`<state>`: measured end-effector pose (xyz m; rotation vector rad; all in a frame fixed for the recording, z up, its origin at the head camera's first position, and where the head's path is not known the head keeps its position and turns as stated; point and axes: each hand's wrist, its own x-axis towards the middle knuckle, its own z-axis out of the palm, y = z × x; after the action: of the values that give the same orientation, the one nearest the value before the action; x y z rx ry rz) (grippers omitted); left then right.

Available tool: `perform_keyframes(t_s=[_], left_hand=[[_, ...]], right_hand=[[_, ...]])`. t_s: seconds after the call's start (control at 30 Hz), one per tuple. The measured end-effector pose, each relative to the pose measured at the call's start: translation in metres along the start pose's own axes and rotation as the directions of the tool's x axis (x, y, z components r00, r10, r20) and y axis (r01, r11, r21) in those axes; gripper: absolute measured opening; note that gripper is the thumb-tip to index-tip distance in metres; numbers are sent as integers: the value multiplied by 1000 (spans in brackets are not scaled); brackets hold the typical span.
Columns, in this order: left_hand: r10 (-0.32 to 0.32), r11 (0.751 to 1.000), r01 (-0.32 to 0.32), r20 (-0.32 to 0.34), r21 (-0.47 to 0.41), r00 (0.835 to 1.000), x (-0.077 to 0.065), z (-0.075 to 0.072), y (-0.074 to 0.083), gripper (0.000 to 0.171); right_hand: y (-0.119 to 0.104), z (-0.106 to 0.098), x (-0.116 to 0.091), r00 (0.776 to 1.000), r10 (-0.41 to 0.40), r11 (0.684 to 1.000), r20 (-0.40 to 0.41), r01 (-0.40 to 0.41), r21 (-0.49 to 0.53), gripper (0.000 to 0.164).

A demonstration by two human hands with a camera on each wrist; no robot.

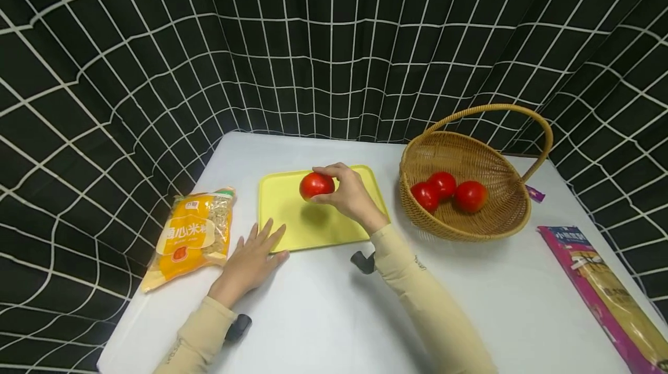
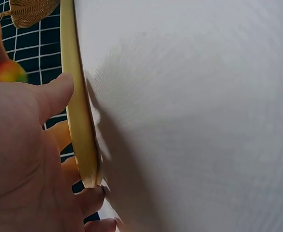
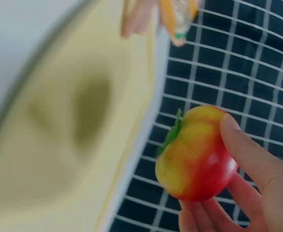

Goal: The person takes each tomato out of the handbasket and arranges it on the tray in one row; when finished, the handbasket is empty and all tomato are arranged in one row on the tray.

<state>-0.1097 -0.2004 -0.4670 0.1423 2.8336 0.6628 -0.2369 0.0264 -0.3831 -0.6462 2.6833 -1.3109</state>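
So the right hand is clamped on a tomato, thumb on one side and fingers on the other, near the centre of the frame. The tomato hangs over the tray, clear of it, with its shadow on the yellow. In the right wrist view the green leaf faces away from the palm. Left hand has its fingers apart and straight at the tray's lower-left corner; looks like it's steadying it.

My two cents: go firm but light on the tomato, since the skin looks slick and a hard squeeze could pop it out. Bring it straight down rather than dropping it, leaf out of the way, because round stuff probably rolls. A light press with the left is plenty.

Count: four tomatoes I can see, one held plus three in the basket, right of centre. One tray, one basket, one bag at left, one pack lower right, one purple wrapper beside the basket.
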Motion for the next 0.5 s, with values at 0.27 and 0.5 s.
perform_keyframes(t_s=[0.27,0.5], left_hand=[[-17,1000,17,14,16,1000,-1,-3,4,62],[-41,999,40,35,26,999,-1,-5,6,62]], right_hand=[[2,50,22,999,32,998,19,-33,45,66],[-4,85,31,997,44,998,61,-46,39,65]])
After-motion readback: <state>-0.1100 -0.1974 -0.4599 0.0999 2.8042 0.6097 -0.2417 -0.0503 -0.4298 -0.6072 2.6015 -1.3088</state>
